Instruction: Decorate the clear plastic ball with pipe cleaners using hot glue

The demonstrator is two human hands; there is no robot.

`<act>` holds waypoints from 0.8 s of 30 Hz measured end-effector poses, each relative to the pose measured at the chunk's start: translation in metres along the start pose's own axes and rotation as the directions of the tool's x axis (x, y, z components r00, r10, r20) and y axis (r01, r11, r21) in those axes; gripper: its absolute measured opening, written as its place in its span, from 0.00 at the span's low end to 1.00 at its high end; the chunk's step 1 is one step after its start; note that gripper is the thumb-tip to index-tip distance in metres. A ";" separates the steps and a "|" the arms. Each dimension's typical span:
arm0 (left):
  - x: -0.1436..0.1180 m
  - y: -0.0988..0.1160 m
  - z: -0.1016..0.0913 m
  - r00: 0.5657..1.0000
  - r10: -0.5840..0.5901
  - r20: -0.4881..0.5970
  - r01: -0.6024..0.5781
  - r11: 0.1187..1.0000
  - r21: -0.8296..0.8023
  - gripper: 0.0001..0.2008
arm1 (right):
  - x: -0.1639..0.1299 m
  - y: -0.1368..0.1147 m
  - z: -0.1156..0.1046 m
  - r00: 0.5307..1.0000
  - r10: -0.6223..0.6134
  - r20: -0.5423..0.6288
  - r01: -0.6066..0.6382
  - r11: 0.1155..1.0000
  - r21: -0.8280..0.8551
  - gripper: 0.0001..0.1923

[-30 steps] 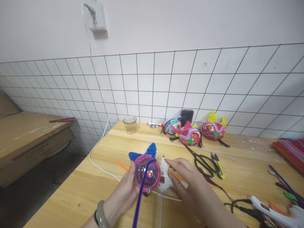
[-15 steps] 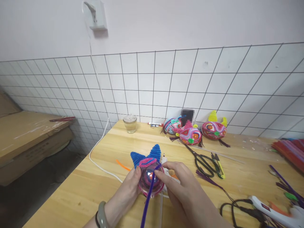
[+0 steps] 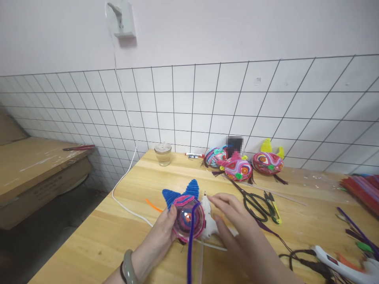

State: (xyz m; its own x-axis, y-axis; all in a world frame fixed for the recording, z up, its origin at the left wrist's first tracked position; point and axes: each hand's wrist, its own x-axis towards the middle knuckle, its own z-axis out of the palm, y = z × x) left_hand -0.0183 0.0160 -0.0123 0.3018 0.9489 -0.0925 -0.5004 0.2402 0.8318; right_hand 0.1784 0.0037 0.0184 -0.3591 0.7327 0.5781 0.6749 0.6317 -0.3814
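L hand (image 3: 161,232) cups the pipe-cleaner ball (image 3: 188,215) from its 9 o'clock, fingers wrapped on it, held just above the table (image 3: 97,232) at front centre. Blue ears and pink/red coils already on, purple pipe cleaner (image 3: 190,244) hangs loose at 6, not wound yet. R hand (image 3: 237,225) fingers spread, holding nothing, over the glue gun (image 3: 209,221) at the ball's 3. Three finished balls (image 3: 237,169) at 1 o'clock, scissors (image 3: 254,204) nearby

Right hand (image 3: 233,225) has come off the purple pipe cleaner (image 3: 191,240) and shifted onto the white glue gun (image 3: 209,221); the cleaner now hangs straighter down the ball's front.
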 end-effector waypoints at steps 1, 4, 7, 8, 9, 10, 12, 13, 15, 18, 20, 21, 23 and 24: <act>0.000 0.000 -0.001 1.000 -0.014 -0.013 0.014 1.000 0.002 0.25 | 0.000 0.006 -0.001 0.997 0.071 0.028 -0.071 0.997 -0.013 0.20; 0.001 0.003 -0.002 0.999 -0.044 -0.026 0.044 0.999 -0.002 0.27 | -0.001 0.020 -0.006 0.918 0.330 0.221 -0.293 0.938 -0.186 0.23; 0.001 0.007 -0.002 0.993 -0.059 -0.103 0.051 0.996 -0.077 0.24 | -0.004 0.023 -0.007 0.770 0.494 0.405 -0.343 0.854 -0.391 0.26; 0.002 0.008 -0.003 0.991 -0.056 -0.124 0.043 0.994 -0.103 0.24 | -0.004 0.021 -0.006 0.732 0.515 0.445 -0.334 0.841 -0.425 0.27; 0.002 0.010 -0.003 0.988 -0.054 -0.142 0.036 0.992 -0.124 0.23 | -0.005 0.018 -0.005 0.707 0.524 0.476 -0.320 0.836 -0.445 0.27; 0.003 0.011 -0.004 0.986 -0.052 -0.159 0.029 0.989 -0.142 0.23 | -0.005 0.014 -0.003 0.692 0.524 0.497 -0.305 0.836 -0.457 0.26; 0.004 0.014 -0.005 0.981 -0.037 -0.188 0.003 0.984 -0.177 0.23 | -0.005 0.008 0.003 0.684 0.518 0.513 -0.279 0.836 -0.472 0.26; 0.004 0.016 -0.006 0.979 -0.031 -0.199 -0.008 0.981 -0.193 0.22 | -0.004 0.006 0.006 0.688 0.514 0.512 -0.268 0.836 -0.479 0.26; 0.005 0.019 -0.007 0.979 -0.024 -0.201 -0.020 0.977 -0.213 0.20 | -0.004 0.004 0.013 0.699 0.518 0.494 -0.263 0.828 -0.496 0.29; 0.005 0.022 -0.008 0.981 -0.034 -0.190 -0.009 0.975 -0.220 0.22 | -0.005 0.004 0.023 0.709 0.531 0.464 -0.276 0.814 -0.510 0.32; 0.006 0.024 -0.008 0.979 -0.045 -0.197 -0.002 0.974 -0.228 0.23 | -0.005 0.006 0.029 0.714 0.538 0.449 -0.292 0.811 -0.508 0.32; 0.006 0.025 -0.008 0.979 -0.052 -0.198 0.004 0.973 -0.232 0.24 | -0.006 0.006 0.031 0.715 0.544 0.439 -0.304 0.808 -0.505 0.31; 0.006 0.026 -0.007 0.979 -0.065 -0.195 0.016 0.970 -0.243 0.24 | -0.006 0.009 0.034 0.720 0.556 0.416 -0.332 0.802 -0.497 0.28; 0.006 0.027 -0.006 0.978 -0.065 -0.198 0.014 0.968 -0.250 0.24 | -0.006 0.010 0.034 0.724 0.559 0.404 -0.345 0.801 -0.489 0.27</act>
State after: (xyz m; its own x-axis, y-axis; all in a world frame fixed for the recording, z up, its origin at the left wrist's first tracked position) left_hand -0.0349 0.0298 0.0057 0.1667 0.9530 -0.2529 -0.6830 0.2966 0.6675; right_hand 0.1655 0.0144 -0.0131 -0.1437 0.9859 -0.0859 0.9798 0.1295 -0.1526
